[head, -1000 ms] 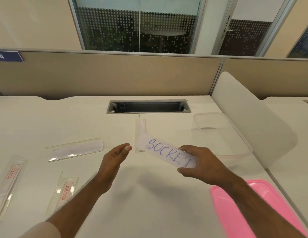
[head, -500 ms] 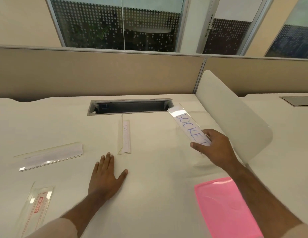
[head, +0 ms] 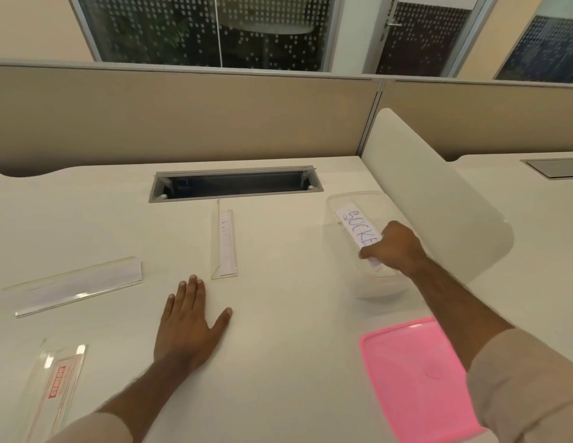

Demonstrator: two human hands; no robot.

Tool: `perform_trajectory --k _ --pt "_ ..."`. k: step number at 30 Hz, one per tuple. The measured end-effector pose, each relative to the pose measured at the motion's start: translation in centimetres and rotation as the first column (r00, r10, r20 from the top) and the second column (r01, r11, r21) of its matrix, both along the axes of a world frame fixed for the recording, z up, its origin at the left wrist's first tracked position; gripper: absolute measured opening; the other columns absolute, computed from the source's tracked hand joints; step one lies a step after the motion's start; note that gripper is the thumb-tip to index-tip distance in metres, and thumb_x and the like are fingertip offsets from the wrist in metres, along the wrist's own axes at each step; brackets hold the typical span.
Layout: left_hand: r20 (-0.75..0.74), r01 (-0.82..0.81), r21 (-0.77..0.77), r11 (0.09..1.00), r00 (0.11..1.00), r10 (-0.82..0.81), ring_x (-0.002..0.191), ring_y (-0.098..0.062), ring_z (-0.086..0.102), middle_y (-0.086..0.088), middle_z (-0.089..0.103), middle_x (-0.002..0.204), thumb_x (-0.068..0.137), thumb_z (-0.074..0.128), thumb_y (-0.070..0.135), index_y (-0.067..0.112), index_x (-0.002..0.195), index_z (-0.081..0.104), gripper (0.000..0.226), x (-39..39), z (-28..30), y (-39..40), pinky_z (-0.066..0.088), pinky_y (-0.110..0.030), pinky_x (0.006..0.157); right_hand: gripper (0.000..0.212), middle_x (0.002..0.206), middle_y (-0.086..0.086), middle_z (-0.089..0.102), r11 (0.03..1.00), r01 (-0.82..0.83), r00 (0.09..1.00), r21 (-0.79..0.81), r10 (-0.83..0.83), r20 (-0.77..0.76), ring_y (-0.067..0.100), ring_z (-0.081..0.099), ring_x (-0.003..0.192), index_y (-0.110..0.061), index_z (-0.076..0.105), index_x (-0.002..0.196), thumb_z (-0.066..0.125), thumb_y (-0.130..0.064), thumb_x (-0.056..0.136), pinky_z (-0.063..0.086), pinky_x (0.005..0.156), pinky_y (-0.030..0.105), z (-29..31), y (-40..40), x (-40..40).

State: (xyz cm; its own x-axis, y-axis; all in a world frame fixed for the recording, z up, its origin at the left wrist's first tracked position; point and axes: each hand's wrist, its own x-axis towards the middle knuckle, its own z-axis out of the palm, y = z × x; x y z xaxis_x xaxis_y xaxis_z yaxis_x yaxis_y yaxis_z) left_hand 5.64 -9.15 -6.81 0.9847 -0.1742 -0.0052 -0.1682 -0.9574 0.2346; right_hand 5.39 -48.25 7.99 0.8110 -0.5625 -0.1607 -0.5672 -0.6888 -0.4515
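On my feed, a pale desk (head: pixel 278 378) fills the lower part of the frame, seen from above. Right of centre, the right hand (head: pixel 395 247) is curled around the near end of a clear label holder (head: pixel 358 230). The holder carries a white slip with the blue handwritten letters "SOCKE"; the fingers hide the rest of the word. It slants away toward the upper left, inside the outline of a clear plastic container (head: pixel 379 287) standing on the desk. I cannot tell whether it touches the container's floor.

At lower centre, the left hand (head: pixel 189 324) lies flat on the desk, palm down, fingers straight and spread, holding nothing.

A pink lid (head: pixel 416 378) lies at lower right, just below the container and partly behind the right forearm. 3 more clear holders lie on the desk: a centre holder (head: pixel 225 244) just above the left hand, a long holder (head: pixel 77 284) at middle left, and a red-printed holder (head: pixel 56 385) at lower left. A dark cable slot (head: pixel 235 183) sits above centre, in front of a beige partition (head: pixel 183 116).
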Motion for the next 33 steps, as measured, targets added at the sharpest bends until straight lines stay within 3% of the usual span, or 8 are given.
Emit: perform_trajectory --k 4,8,14,25,29,33 --pt "0.012 -0.003 0.011 1.000 1.000 0.003 0.152 -0.012 -0.009 0.003 -0.007 0.166 0.087 0.010 0.076 0.014 0.157 -0.001 0.094 -0.1 0.1 -0.1 -0.003 -0.033 0.123 0.036 0.065 0.004 0.059 0.998 -0.046 0.988 -0.037 0.039 -0.152 0.023 0.057 0.051 -0.011 0.050 0.069 0.078 -0.024 0.049 0.039 0.043 0.021 -1.1 0.6 1.4" --pt "0.011 -0.010 0.016 1.000 1.000 0.010 0.152 -0.012 -0.009 0.003 -0.007 0.166 0.088 0.012 0.075 0.015 0.157 -0.002 0.093 -0.1 0.2 -0.1 -0.002 -0.034 0.124 0.034 0.064 0.006 0.060 0.997 -0.070 0.975 -0.032 0.061 -0.215 0.024 0.057 0.050 -0.008 0.054 0.074 0.078 -0.019 0.053 0.045 0.044 0.024 -2.0 0.9 2.4" --pt "0.014 -0.009 0.012 1.000 1.000 0.009 0.152 -0.012 -0.008 0.003 -0.005 0.166 0.085 0.009 0.076 0.015 0.157 0.000 0.095 -0.1 0.2 -0.1 -0.002 -0.033 0.124 0.010 0.051 0.012 0.055 0.994 -0.104 0.959 0.026 0.107 -0.263 0.025 0.053 0.046 -0.002 0.053 0.060 0.063 -0.001 0.058 0.051 0.049 0.032 -3.4 0.7 2.9" --pt "0.019 -0.003 0.001 1.000 1.000 0.003 0.153 -0.014 -0.006 0.002 -0.004 0.166 0.087 0.011 0.076 0.014 0.158 0.001 0.095 -0.1 0.2 -0.1 0.000 -0.034 0.124 0.011 0.072 0.018 0.057 0.989 -0.108 0.952 0.101 0.132 -0.277 0.030 0.053 0.063 -0.002 0.055 0.075 0.063 -0.008 0.079 0.047 0.058 0.033 -2.3 0.8 2.4" --pt "0.013 -0.006 -0.011 1.000 1.000 0.007 0.153 -0.013 -0.007 0.003 -0.005 0.166 0.087 0.012 0.076 0.014 0.157 0.001 0.095 -0.1 0.1 0.0 0.000 -0.035 0.124 0.016 0.079 0.016 0.055 0.996 -0.081 0.984 0.034 0.086 -0.154 0.030 0.051 0.071 -0.003 0.051 0.073 0.052 -0.010 0.088 0.046 0.065 0.036 -1.0 0.6 2.2" --pt "0.012 -0.009 -0.011 1.000 1.000 0.009 0.153 -0.013 -0.007 0.003 -0.005 0.166 0.086 0.012 0.077 0.014 0.157 0.000 0.095 -0.1 0.1 0.0 -0.001 -0.034 0.124 0.014 0.096 0.008 0.067 0.996 -0.010 0.986 -0.090 0.025 0.163 0.029 0.057 0.086 -0.008 0.062 0.090 0.052 -0.017 0.090 0.044 0.072 0.032 0.2 3.2 0.9"
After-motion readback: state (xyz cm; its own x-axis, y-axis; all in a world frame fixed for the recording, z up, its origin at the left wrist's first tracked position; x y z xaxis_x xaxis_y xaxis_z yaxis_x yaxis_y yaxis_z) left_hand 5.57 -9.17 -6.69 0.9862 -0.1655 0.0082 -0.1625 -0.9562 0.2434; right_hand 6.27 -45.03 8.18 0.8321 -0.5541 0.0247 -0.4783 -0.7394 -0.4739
